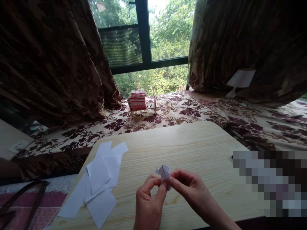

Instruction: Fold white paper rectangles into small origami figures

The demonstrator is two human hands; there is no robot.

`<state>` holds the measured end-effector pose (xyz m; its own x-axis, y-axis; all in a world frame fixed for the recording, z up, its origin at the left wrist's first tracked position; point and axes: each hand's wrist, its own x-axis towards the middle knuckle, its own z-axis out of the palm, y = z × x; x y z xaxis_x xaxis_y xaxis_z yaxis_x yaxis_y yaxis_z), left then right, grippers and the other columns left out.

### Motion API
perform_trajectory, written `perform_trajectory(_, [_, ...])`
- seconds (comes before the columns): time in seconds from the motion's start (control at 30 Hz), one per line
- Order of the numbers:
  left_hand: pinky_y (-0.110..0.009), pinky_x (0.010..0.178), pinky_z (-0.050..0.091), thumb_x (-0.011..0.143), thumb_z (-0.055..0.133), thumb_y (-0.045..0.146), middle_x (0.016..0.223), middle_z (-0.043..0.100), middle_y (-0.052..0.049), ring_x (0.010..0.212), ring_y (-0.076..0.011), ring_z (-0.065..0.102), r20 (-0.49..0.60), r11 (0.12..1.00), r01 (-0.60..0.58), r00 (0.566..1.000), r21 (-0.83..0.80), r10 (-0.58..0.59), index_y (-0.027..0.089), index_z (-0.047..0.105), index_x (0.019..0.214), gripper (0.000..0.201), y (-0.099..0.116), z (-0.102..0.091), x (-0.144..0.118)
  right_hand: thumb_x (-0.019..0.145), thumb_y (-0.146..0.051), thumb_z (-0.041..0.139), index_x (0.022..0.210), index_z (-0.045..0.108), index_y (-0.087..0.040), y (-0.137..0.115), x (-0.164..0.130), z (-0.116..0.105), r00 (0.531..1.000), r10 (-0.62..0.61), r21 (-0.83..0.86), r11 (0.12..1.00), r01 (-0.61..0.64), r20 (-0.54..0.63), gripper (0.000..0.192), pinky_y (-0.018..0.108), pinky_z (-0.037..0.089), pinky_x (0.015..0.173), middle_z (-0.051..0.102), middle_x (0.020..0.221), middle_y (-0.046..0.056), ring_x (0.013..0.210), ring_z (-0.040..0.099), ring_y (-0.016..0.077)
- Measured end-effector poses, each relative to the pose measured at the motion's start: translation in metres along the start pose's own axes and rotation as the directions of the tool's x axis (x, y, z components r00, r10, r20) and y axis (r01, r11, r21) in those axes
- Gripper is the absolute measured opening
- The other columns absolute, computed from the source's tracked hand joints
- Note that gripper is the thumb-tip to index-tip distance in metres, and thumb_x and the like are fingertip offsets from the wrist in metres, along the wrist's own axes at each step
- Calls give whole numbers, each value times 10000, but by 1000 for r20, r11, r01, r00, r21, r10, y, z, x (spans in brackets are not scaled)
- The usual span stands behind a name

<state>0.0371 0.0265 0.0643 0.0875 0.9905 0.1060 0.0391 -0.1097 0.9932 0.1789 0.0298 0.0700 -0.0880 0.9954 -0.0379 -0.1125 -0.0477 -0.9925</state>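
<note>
Lower centre of frame: small folded white paper (165,172), peak upward, held over pale wooden table (192,143). Left hand (150,201) pinches its lower edge between thumb and fingers; right hand (193,188) pinches its lower right side, thumb tips close together. Loose white sheets (100,177) overlap, lower left. Red-striped cloths (138,99) stacked near upper centre; white-shaded lamp (242,78), upper right.
</note>
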Motion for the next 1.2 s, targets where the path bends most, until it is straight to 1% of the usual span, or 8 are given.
perform_trajectory(0.27, [-257, 777, 456, 835, 643, 400, 782, 631, -36, 816, -187, 581, 11, 998, 58, 998, -10, -58, 163, 728, 770, 260, -2, -2, -1, 765, -484, 705, 676, 689, -191, 8, -3, -1, 1000, -16, 5, 1000, 16, -9, 307, 267, 492, 659, 672, 665, 16, 681, 627, 174])
perform_trajectory(0.4, [-253, 728, 455, 829, 632, 367, 722, 605, -23, 748, -172, 572, 2, 996, 30, 1000, 85, -31, 165, 663, 667, 261, 0, -4, -1, 843, -426, 624, 757, 722, -211, 6, -4, -9, 982, -186, -318, 933, 167, -28, 251, 271, 462, 605, 640, 711, 32, 675, 588, 172])
perform_trajectory(0.47, [-247, 704, 454, 820, 633, 331, 712, 594, -17, 720, -162, 569, 11, 987, -13, 1000, 158, 11, 171, 638, 634, 246, 2, -6, -2, 838, -380, 635, 872, 732, -231, 1, -3, -16, 948, -312, -451, 856, 254, -58, 181, 290, 471, 669, 637, 802, 45, 756, 587, 189])
perform_trajectory(0.53, [-244, 709, 458, 826, 625, 305, 738, 609, -22, 734, -162, 582, 50, 977, -50, 998, 207, 40, 176, 652, 658, 213, 4, -7, -4, 829, -351, 653, 938, 722, -244, -6, -1, -19, 932, -361, -475, 827, 302, -35, 168, 304, 471, 748, 629, 884, 50, 844, 585, 201])
perform_trajectory(0.6, [-244, 725, 463, 842, 612, 293, 767, 626, -29, 764, -167, 596, 100, 969, -76, 994, 234, 53, 183, 672, 697, 192, 7, -8, -5, 839, -348, 647, 834, 714, -232, -12, 2, -20, 948, -313, -431, 848, 308, 60, 134, 286, 462, 722, 608, 844, 37, 815, 582, 184])
perform_trajectory(0.73, [-250, 732, 465, 850, 599, 273, 769, 625, -31, 776, -173, 603, 139, 961, -83, 989, 263, 48, 194, 662, 686, 193, 8, -9, -7, 875, -343, 612, 655, 634, -195, -18, 3, -17, 964, -198, -343, 906, 250, 179, 265, 259, 420, 626, 562, 706, 7, 687, 551, 143])
perform_trajectory(0.93, [-258, 719, 444, 851, 602, 310, 767, 606, -16, 762, -167, 587, 59, 971, -57, 997, 230, 44, 197, 638, 705, 188, 2, -6, -9, 868, -343, 618, 651, 612, -174, -10, 1, -14, 975, -144, -265, 946, 185, 167, 275, 278, 399, 641, 558, 705, 11, 694, 534, 150])
perform_trajectory(1.2, [-253, 705, 434, 898, 552, 330, 765, 584, -17, 752, -159, 563, 119, 981, -27, 993, 190, 4, 186, 582, 689, 256, 4, -4, -10, 866, -345, 609, 646, 589, -174, 1, -1, -10, 981, -120, -248, 956, 155, 149, 280, 290, 381, 644, 541, 684, 6, 682, 507, 153])
